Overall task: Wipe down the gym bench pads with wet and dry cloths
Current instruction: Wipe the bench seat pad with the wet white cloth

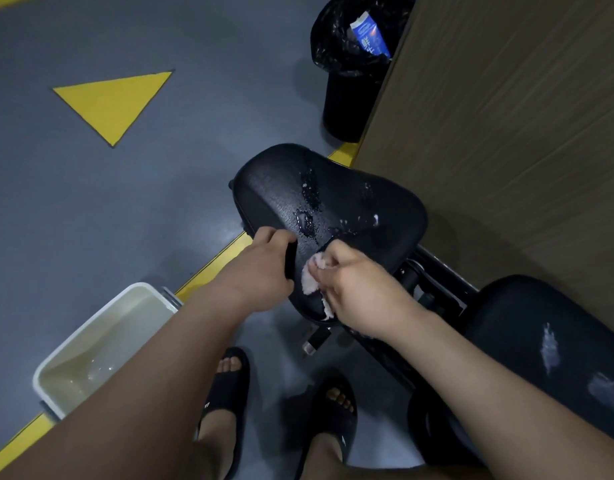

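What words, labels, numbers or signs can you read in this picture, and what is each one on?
Blue and white carton in the black bin: white print, too blurred to read.
Black slipper: small white mark, too small to read.
Yellow triangle on the floor: a marking, no words.

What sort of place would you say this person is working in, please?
Most likely a gym: a black padded bench, a grey floor with a yellow triangle marking, and a lined rubbish bin.

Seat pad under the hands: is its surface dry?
No, water droplets glisten on the seat pad beyond the cloth.
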`<move>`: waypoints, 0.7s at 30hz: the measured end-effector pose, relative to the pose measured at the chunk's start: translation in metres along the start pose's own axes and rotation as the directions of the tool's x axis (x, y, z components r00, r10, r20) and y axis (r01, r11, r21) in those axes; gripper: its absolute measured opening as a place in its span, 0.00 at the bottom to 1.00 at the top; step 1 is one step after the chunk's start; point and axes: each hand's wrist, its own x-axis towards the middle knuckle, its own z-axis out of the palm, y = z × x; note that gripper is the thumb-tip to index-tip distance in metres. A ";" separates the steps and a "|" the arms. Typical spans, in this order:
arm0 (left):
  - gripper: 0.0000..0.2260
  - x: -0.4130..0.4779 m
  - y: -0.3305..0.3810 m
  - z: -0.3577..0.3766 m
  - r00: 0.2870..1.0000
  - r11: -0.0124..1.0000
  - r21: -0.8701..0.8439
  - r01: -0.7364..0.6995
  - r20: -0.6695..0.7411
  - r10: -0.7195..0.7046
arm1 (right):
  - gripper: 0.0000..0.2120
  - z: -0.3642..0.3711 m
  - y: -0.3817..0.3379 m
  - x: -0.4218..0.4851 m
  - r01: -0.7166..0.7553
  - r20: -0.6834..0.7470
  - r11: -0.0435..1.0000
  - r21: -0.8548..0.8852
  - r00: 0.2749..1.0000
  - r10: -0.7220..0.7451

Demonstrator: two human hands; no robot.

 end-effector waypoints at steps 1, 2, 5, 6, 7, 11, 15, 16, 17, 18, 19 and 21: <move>0.31 0.000 0.001 -0.001 1.000 1.000 -0.002 0.004 0.000 -0.004 | 0.07 -0.001 0.007 0.001 -0.010 -0.010 1.000 -0.027 1.000 0.010; 0.31 0.000 0.002 -0.001 1.000 1.000 -0.002 0.007 0.000 -0.007 | 0.08 -0.004 0.016 0.004 -0.081 -0.045 0.997 -0.019 0.996 0.080; 0.31 0.000 0.002 0.000 1.000 1.000 0.005 0.006 0.001 -0.006 | 0.05 -0.020 0.036 0.006 -0.255 -0.152 0.965 -0.052 0.958 0.245; 0.32 0.000 0.002 0.000 1.000 1.000 0.008 0.004 0.002 -0.004 | 0.07 -0.020 0.034 0.003 -0.224 -0.135 0.973 -0.056 0.967 0.215; 0.32 0.000 0.002 -0.001 1.000 1.000 0.008 0.002 0.001 -0.002 | 0.08 -0.016 0.029 0.000 -0.158 -0.105 0.986 -0.050 0.983 0.152; 0.32 0.000 0.002 0.000 1.000 1.000 0.010 0.007 -0.004 -0.007 | 0.09 -0.006 0.012 -0.010 0.000 0.132 0.999 -0.036 0.991 0.005; 0.33 0.001 0.004 0.002 1.000 1.000 -0.001 0.007 0.001 -0.007 | 0.10 -0.030 0.037 -0.013 -0.234 -0.038 0.971 -0.042 0.972 0.232; 0.33 0.001 0.004 0.003 1.000 1.000 -0.002 0.008 0.003 -0.008 | 0.08 -0.029 0.038 -0.017 -0.254 -0.079 0.966 -0.052 0.965 0.249; 0.33 0.001 0.005 0.003 1.000 1.000 0.000 0.009 0.000 -0.009 | 0.08 -0.026 0.034 -0.020 -0.232 -0.082 0.971 -0.051 0.970 0.227; 0.33 0.001 0.005 0.003 1.000 1.000 0.006 0.010 -0.005 -0.010 | 0.07 -0.020 0.025 -0.022 -0.183 -0.035 0.981 -0.059 0.983 0.181; 0.33 0.001 0.005 0.003 1.000 1.000 0.011 0.013 -0.010 -0.013 | 0.08 -0.013 0.015 -0.025 -0.125 0.031 0.989 -0.080 0.991 0.128; 0.33 0.002 0.007 0.004 1.000 1.000 0.009 0.023 -0.009 -0.023 | 0.11 -0.006 0.003 -0.028 -0.050 0.120 0.991 -0.125 0.991 0.065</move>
